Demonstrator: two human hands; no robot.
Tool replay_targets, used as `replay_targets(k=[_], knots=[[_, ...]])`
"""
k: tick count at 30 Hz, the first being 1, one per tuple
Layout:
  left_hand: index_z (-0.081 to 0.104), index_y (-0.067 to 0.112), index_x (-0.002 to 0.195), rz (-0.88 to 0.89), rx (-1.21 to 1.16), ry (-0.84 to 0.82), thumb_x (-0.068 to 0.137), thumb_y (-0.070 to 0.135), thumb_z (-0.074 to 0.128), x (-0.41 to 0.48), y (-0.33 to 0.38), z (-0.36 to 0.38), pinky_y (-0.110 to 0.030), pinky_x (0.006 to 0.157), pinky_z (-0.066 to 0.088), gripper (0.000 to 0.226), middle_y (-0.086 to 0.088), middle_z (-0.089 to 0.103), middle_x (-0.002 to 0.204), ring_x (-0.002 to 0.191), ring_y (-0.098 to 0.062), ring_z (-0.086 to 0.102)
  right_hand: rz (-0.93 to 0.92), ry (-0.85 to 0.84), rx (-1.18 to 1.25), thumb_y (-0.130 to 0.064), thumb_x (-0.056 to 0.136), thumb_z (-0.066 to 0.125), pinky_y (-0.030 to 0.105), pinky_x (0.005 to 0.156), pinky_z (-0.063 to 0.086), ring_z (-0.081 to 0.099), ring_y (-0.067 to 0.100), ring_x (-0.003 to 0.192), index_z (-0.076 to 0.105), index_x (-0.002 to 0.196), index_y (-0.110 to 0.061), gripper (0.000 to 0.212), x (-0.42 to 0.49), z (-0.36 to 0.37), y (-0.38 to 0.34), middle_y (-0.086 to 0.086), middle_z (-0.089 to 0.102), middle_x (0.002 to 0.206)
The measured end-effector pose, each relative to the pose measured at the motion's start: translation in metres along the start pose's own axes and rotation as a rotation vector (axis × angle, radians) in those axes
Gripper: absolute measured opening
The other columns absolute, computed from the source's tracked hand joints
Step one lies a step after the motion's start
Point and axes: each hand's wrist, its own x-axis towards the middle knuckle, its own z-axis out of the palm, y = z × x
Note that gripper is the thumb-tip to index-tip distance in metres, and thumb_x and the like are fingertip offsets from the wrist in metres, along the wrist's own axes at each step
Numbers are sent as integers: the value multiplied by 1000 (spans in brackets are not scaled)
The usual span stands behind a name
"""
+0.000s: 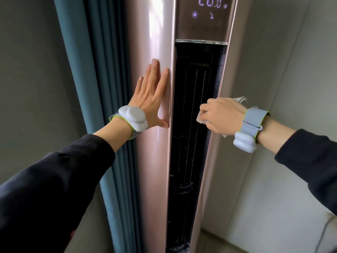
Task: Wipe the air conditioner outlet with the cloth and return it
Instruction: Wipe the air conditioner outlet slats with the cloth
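A tall pink floor-standing air conditioner (156,42) fills the middle of the view. Its outlet (189,106) is a long dark vertical slot with thin vanes inside, under a lit display panel (204,17). My left hand (153,95) lies flat with fingers spread on the pink casing just left of the outlet. My right hand (222,115) is closed around a white cloth (201,120) and presses it against the outlet's right side at mid height. Most of the cloth is hidden in the fist; a corner sticks out behind the hand.
A blue-green curtain (102,70) hangs directly left of the unit. Grey walls (291,88) stand on both sides, the right one close to the casing. Both wrists wear grey strapped sensor bands.
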Motion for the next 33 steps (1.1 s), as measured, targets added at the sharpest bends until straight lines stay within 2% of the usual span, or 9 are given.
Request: replay_targets(k=[5,9,12,17,21,23,26,29,33], knots=[[-9,11,151,32,-8,-5,44,53,88,-18,3,9,-56,116,13,150,-18,-11,158,145,-37,-8,7,16,23,-22,98,34,32,91,46,52,19,99,58,113,-21,29,-9,2,-24,-6,56,119],[-8,10,151,48,8,-34,42,52,89,-31,4,18,-54,116,11,152,-18,-12,158,145,-36,-9,-8,90,71,-22,97,35,32,87,46,52,19,97,59,115,-22,30,-8,4,-49,-7,57,121],[-10,10,151,45,18,-50,41,53,88,-39,3,27,-53,116,12,153,-17,-12,158,145,-36,-8,-4,156,107,-21,95,41,33,83,48,54,21,93,63,112,-20,27,-4,9,-62,-6,61,119],[-11,9,150,19,18,-43,40,52,89,-48,5,44,-52,116,13,154,-17,-10,158,145,-37,-6,-34,169,161,-16,89,54,33,73,51,60,22,83,70,103,-20,22,4,24,-83,-5,70,105],[-8,6,150,15,14,-24,36,55,88,-50,9,52,-55,115,14,156,-21,-6,157,145,-39,-4,-21,120,123,-20,94,44,29,78,48,57,18,91,66,110,-26,28,16,46,-98,-10,65,109],[-7,5,150,22,20,-29,36,56,88,-50,9,52,-55,116,13,156,-22,-6,157,145,-40,-5,4,112,46,-25,89,54,25,70,50,60,13,83,71,94,-30,20,21,52,-103,-12,68,95],[-6,3,150,17,33,-36,36,57,87,-50,8,52,-56,116,13,156,-23,-7,157,144,-41,-5,20,115,-8,-26,70,74,21,57,49,62,10,67,73,67,-29,4,31,55,-108,-13,68,72],[-3,1,150,17,45,-42,35,60,86,-51,9,52,-58,114,15,157,-25,-6,156,144,-42,-5,13,144,-41,-23,63,79,21,55,50,63,13,65,71,58,-25,10,37,62,-112,-10,67,67],[-2,0,150,27,46,-34,35,62,85,-50,9,53,-59,114,15,156,-26,-4,156,144,-44,-4,1,168,-73,-19,63,80,22,54,50,63,14,64,71,57,-24,12,33,66,-113,-11,67,66]])
